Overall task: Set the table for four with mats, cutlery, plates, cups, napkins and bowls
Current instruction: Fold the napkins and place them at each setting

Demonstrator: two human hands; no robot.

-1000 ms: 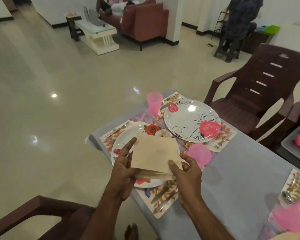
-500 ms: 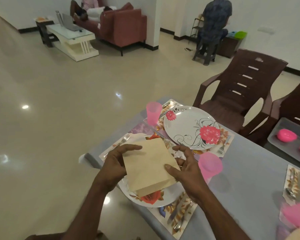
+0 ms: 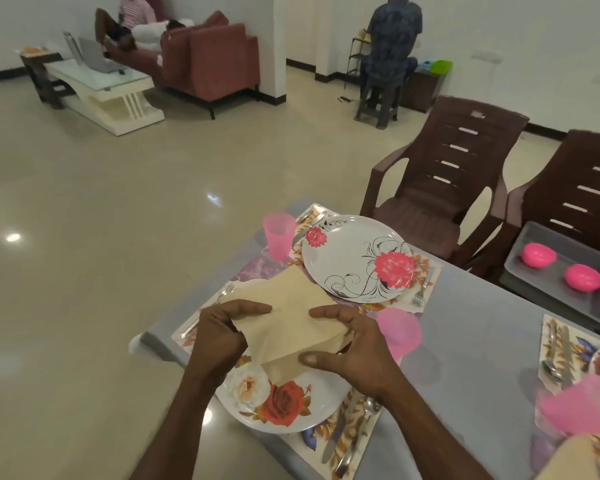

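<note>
While hands (image 3: 284, 341) grip soft beige napkin (image 3: 291, 317), glossy round plate (image 3: 274, 407) beneath.

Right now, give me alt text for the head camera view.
Both hands, left hand and right hand, hold a beige folded napkin over a rose-patterned plate on a floral placemat, beside a second floral plate and pink cup.

1. My left hand (image 3: 222, 336) and right hand (image 3: 349, 351) hold the napkins (image 3: 291, 320) between them, above the near plate (image 3: 274, 407).
2. That plate lies on a mat (image 3: 347, 445) at the table (image 3: 465, 341) corner.
3. The far plate (image 3: 347, 258) lies behind it, a cup (image 3: 279, 237) at its left.
4. A tray (image 3: 534, 292) sits on the chair (image 3: 589, 199) to the right, holding two bowls (image 3: 539, 254).
</note>
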